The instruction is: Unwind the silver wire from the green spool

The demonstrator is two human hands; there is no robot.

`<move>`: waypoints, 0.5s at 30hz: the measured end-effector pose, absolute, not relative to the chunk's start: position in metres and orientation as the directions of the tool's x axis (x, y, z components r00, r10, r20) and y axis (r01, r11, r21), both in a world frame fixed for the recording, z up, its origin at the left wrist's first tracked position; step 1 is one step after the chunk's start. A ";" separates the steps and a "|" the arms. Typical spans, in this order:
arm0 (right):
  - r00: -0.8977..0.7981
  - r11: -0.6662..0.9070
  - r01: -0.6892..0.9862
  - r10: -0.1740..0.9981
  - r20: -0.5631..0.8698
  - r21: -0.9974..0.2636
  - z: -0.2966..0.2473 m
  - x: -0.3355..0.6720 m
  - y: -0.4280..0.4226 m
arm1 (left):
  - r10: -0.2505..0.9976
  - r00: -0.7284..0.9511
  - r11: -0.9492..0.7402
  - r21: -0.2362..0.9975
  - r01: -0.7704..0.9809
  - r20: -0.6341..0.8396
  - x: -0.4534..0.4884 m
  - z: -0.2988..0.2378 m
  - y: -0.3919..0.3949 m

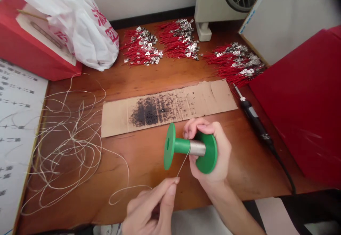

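My right hand [215, 156] is wrapped round one flange of a green plastic spool [181, 146], held on its side above the wooden table [149, 75]. A band of silvery wire is wound on the spool's core. My left hand [151, 208] pinches a thin pale wire [183, 164] between thumb and forefinger just below the spool. The wire runs up to the core. A loose tangle of the same wire [66, 142] lies spread over the table to the left.
A scorched cardboard strip [207, 100] lies behind the spool. Three bundles of red wires with metal terminals [141, 46] sit further back. A soldering iron [255, 121] lies right, beside a red box [301, 103]. A white plastic bag [80, 25] and printed sheet [16, 121] are left.
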State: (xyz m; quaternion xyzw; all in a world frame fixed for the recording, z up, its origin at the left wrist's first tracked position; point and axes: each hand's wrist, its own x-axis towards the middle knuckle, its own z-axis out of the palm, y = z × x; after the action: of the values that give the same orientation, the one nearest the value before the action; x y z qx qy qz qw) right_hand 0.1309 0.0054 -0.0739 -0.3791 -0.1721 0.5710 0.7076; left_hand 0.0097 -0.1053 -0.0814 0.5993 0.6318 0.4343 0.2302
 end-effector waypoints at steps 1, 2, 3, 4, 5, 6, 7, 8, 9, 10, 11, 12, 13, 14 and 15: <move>0.270 0.025 -0.702 0.934 -0.234 -0.712 -0.072 0.130 0.006 | 0.977 -0.190 0.007 0.886 0.465 0.092 0.008 -0.084 -0.105; 0.253 -0.008 -0.720 0.928 -0.272 -0.694 -0.071 0.130 0.007 | 0.977 -0.192 0.154 0.935 0.321 -0.096 0.008 -0.086 -0.104; 0.241 -0.029 -0.731 0.924 -0.298 -0.682 -0.070 0.129 0.008 | 0.940 -0.162 0.324 0.936 0.139 -0.301 0.008 -0.087 -0.102; 0.229 -0.048 -0.737 0.921 -0.316 -0.674 -0.069 0.128 0.009 | 0.872 -0.091 0.478 0.877 -0.047 -0.481 0.009 -0.087 -0.100; 0.218 -0.064 -0.739 0.919 -0.328 -0.670 -0.069 0.128 0.010 | 0.798 0.000 0.591 0.783 -0.194 -0.602 0.010 -0.086 -0.096; 0.207 -0.080 -0.738 0.918 -0.338 -0.670 -0.069 0.128 0.011 | 0.737 0.079 0.662 0.693 -0.287 -0.671 0.011 -0.084 -0.093; 0.193 -0.095 -0.736 0.919 -0.343 -0.670 -0.069 0.128 0.012 | 0.691 0.118 0.703 0.626 -0.338 -0.713 0.012 -0.082 -0.089; 0.182 -0.102 -0.735 0.922 -0.341 -0.670 -0.068 0.128 0.012 | 0.659 0.139 0.728 0.580 -0.366 -0.739 0.012 -0.079 -0.086; 0.168 -0.107 -0.737 0.928 -0.334 -0.667 -0.066 0.128 0.013 | 0.633 0.149 0.745 0.545 -0.383 -0.760 0.012 -0.077 -0.082; 0.149 -0.109 -0.741 0.935 -0.321 -0.663 -0.065 0.128 0.012 | 0.611 0.141 0.756 0.522 -0.395 -0.779 0.011 -0.076 -0.079; 0.127 -0.107 -0.747 0.946 -0.299 -0.656 -0.062 0.128 0.011 | 0.597 0.112 0.758 0.513 -0.403 -0.794 0.009 -0.075 -0.076; 0.101 -0.109 -0.753 0.956 -0.277 -0.649 -0.059 0.128 0.010 | 0.595 0.071 0.750 0.521 -0.408 -0.801 0.007 -0.074 -0.072; 0.073 -0.112 -0.755 0.965 -0.252 -0.647 -0.056 0.129 0.007 | 0.602 0.027 0.736 0.541 -0.407 -0.798 0.004 -0.075 -0.067; 0.043 -0.124 -0.748 0.971 -0.234 -0.652 -0.053 0.129 0.005 | 0.619 -0.001 0.720 0.568 -0.398 -0.785 0.001 -0.075 -0.062; 0.005 -0.150 -0.731 0.974 -0.225 -0.666 -0.051 0.130 0.002 | 0.642 -0.015 0.704 0.598 -0.384 -0.766 -0.002 -0.075 -0.056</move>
State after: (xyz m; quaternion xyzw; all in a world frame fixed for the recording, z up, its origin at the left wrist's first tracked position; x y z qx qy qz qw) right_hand 0.1301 0.0017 -0.0511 -0.3332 -0.1827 0.6812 0.6258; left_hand -0.0024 -0.0561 -0.0750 0.1062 0.6089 0.3698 0.6937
